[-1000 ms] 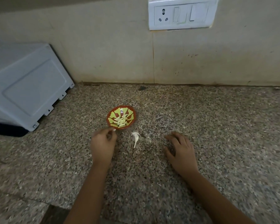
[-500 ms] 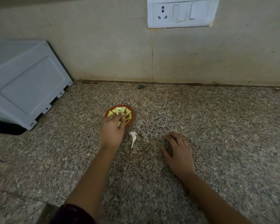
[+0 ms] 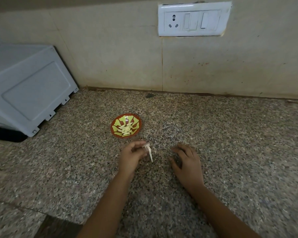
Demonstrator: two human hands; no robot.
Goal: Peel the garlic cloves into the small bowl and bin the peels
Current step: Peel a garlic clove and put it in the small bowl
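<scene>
Left grip (image 3: 132, 155) has pulled back off the bowl (image 3: 114, 124), now pinching the peel (image 3: 149, 151); right grip (image 3: 187, 162) lies relaxed, flat on open worktop (image 3: 239, 134).

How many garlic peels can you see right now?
1: the peel, pinched by the left hand, near the small bowl. Others may hide under either hand.

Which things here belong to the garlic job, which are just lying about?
Job: small red-and-green patterned bowl, peeled pale garlic cloves in it, white papery garlic peel, left hand, right hand.
Lying about: grey appliance box, white wall switch-and-socket plate.
</scene>
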